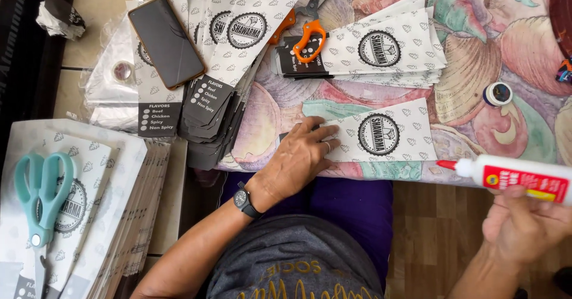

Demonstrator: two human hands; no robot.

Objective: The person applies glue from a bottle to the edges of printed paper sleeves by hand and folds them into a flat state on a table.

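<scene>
Left hand (301, 156) open and flat on a white paper sleeve (381, 135), right hand (524, 224) at four o'clock squeezing tight around a glue bottle (512, 177), orange scissors (310, 34) at twelve o'clock

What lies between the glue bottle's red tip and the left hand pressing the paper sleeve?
In the head view, only the printed paper sleeve spans from the left hand toward the glue bottle, then floral cloth.
</scene>
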